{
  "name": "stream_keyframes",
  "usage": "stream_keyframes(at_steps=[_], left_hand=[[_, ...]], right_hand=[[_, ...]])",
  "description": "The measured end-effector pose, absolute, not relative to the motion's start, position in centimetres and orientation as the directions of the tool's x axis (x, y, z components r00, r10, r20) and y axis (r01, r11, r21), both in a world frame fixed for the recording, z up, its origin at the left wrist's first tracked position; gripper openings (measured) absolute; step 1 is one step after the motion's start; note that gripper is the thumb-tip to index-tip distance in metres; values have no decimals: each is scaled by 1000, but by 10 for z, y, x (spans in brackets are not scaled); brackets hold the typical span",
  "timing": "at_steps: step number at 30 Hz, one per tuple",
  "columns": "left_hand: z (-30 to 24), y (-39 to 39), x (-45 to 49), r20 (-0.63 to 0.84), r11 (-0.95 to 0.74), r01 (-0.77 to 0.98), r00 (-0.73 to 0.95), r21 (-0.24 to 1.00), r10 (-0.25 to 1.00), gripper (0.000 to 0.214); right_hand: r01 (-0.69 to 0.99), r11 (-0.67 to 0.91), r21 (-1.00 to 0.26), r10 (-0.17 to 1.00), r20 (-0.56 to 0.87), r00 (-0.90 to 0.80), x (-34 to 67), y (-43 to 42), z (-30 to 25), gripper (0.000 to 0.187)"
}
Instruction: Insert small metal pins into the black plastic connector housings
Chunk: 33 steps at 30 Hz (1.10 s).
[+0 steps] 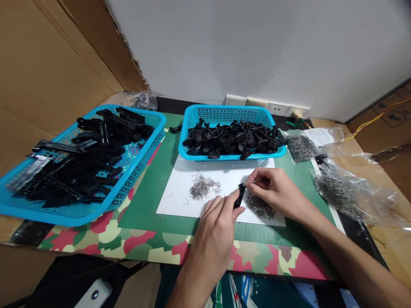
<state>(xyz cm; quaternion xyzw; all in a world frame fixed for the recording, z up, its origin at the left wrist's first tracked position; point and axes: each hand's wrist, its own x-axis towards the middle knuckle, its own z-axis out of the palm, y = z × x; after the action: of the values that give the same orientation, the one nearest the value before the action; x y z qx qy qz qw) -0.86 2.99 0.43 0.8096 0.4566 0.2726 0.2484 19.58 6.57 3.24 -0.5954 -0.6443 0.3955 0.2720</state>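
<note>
My left hand is closed round a small black plastic part, gripping it between thumb and fingers over the white paper. Just right of it, my right hand pinches a thin metal piece whose tip reaches the top of the black part. Whether this piece is a wire or a slim tool I cannot tell. Under my right hand lies a pile of small metal springs or clips, partly hidden. Another pile of bent wire clips is spread on the paper to the left.
A blue basket of small black parts stands behind the paper. On the left, a larger blue basket holds long black parts. Plastic bags of metal pieces lie on the right. Wall sockets line the back wall.
</note>
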Motion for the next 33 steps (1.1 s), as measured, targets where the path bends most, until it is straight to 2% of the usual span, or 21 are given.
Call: stream_keyframes(at_steps=[5,10,26,33], left_hand=[[5,29,-9,232,-470,616,428,632,873,37],[3,27,-10,208,-452,621,425,641,881,37],[4,25,-13,137,-426,605,464,672,875,42],[5,26,-11,153,-427,596,454,680,878,39]], right_hand=[[646,30,-763,992,-54,-111,190,66,31,6],[668,61,-741,995,-9,-101,189,64,30,6],[757,77,-648,994,-7,-107,186,61,33,10],[750,81,-657,993,-7,-114,186,59,26,10]])
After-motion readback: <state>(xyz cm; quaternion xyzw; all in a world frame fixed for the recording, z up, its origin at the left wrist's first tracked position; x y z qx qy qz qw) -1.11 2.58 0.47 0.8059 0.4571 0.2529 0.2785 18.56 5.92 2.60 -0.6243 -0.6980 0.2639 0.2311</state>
